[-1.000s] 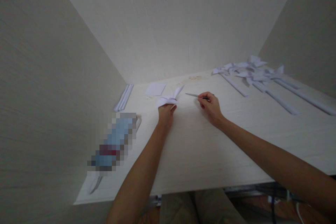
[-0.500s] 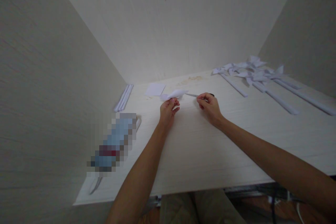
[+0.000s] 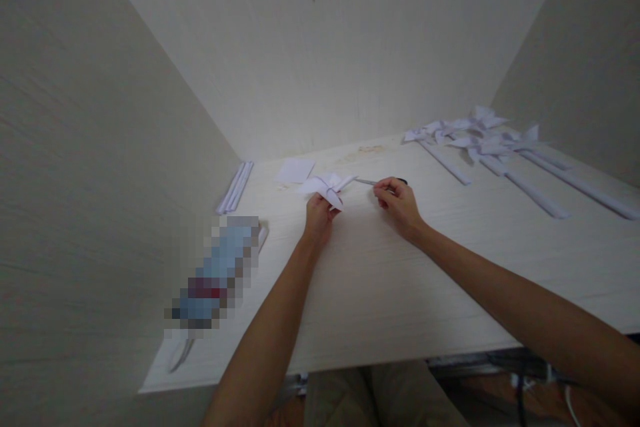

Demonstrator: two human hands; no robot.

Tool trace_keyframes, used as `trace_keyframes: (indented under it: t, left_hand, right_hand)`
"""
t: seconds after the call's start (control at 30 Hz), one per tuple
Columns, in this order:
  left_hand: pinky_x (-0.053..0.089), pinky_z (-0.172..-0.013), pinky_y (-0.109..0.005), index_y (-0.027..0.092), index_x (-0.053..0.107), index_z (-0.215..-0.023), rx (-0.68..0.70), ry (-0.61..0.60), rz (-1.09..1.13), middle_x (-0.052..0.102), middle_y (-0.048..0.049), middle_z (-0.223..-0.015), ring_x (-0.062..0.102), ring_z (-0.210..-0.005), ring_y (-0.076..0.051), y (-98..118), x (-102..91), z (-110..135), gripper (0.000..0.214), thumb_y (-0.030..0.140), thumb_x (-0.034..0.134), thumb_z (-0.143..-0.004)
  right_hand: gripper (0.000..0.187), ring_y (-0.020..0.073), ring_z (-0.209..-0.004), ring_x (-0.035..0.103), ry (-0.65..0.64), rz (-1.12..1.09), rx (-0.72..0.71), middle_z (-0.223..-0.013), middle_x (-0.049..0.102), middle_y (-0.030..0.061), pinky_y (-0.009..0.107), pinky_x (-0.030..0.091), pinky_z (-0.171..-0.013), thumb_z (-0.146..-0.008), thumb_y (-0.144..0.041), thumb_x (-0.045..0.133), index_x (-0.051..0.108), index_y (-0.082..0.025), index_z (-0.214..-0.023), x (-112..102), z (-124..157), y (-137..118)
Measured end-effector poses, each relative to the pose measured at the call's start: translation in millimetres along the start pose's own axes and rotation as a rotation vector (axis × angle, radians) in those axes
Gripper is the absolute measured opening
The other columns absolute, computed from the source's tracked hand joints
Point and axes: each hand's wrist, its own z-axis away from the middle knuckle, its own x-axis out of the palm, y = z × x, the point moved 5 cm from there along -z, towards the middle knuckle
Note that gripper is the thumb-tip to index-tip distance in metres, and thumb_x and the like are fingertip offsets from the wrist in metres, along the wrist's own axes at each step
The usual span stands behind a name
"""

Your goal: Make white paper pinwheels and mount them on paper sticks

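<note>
- Pale walls (image 3: 360, 47) stand behind the desk and at both its sides.
- The whitish desk (image 3: 380, 280) carries paper pinwheels on sticks (image 3: 537, 195) at the right, rolled paper sticks (image 3: 235, 188) and a square sheet (image 3: 296, 171) at the left.
- The left hand (image 3: 319, 215) pinches a folded paper pinwheel (image 3: 325, 185), leftward of the right hand (image 3: 397, 200), one blade pointing right.
- The right hand grips a slim metal tool (image 3: 366, 181), long axis roughly sideways, tip at that blade; whether they touch, I cannot tell.
</note>
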Motion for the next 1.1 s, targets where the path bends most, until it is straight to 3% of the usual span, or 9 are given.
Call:
trace_keyframes:
  t: [0.1,0.2,0.37,0.5,0.7,1.1]
  left_hand:
    - [0.042,-0.048,-0.018,0.014,0.06,-0.065,0.031,-0.026,-0.078,0.058,-0.0005,-0.065,0.053,-0.056,-0.008,0,1.9,4,0.007,0.019,0.061,-0.06]
    - [0.045,-0.05,-0.021,0.015,0.062,-0.066,0.105,-0.141,-0.205,0.059,-0.0013,-0.062,0.054,-0.057,-0.011,5,9.6,10,0.01,0.023,0.063,-0.061]
    - [0.045,-0.049,-0.02,0.014,0.063,-0.057,0.199,-0.32,-0.494,0.059,-0.0005,-0.058,0.052,-0.054,-0.01,9,22.0,18,0.011,0.019,0.057,-0.064]
    - [0.043,-0.048,-0.018,0.015,0.066,-0.065,0.241,-0.291,-0.55,0.061,0.0005,-0.059,0.052,-0.053,-0.008,8,21.2,15,0.013,0.015,0.053,-0.066]
    - [0.046,-0.049,-0.02,0.013,0.066,-0.068,0.12,-0.2,-0.444,0.063,-0.0008,-0.059,0.054,-0.05,-0.009,3,14.9,11,0.012,0.021,0.063,-0.06]
    - [0.046,-0.054,-0.023,0.013,0.069,-0.07,0.06,-0.228,-0.45,0.067,-0.0037,-0.066,0.056,-0.054,-0.009,-2,12.7,10,0.016,0.025,0.066,-0.06]
  right_hand:
    - [0.015,0.0071,-0.053,0.048,-0.094,-0.169,0.159,-0.068,0.057,-0.0016,0.021,0.036,-0.049,-0.064,-0.031,0.061,0.057,-0.018,-0.07,7,4,0]
    - [0.021,0.0108,-0.067,0.056,-0.254,-0.338,0.328,-0.077,0.06,0.0002,0.025,0.043,-0.06,-0.065,-0.037,0.062,0.059,-0.02,-0.075,19,11,0]
    - [0.022,0.0108,-0.063,0.055,-0.407,-0.404,0.365,-0.068,0.062,-0.0001,0.026,0.045,-0.065,-0.057,-0.032,0.071,0.06,-0.016,-0.067,30,17,-1]
    - [0.017,0.0085,-0.055,0.053,-0.393,-0.406,0.363,-0.06,0.061,-0.0017,0.022,0.043,-0.058,-0.056,-0.025,0.073,0.06,-0.015,-0.063,28,16,0]
    - [0.018,0.0088,-0.057,0.057,-0.409,-0.437,0.428,-0.061,0.063,-0.0016,0.02,0.045,-0.056,-0.057,-0.023,0.072,0.064,-0.014,-0.07,25,16,2]
    - [0.017,0.0074,-0.051,0.054,-0.438,-0.446,0.432,-0.061,0.063,-0.0014,0.019,0.041,-0.049,-0.059,-0.019,0.071,0.063,-0.014,-0.072,27,17,3]
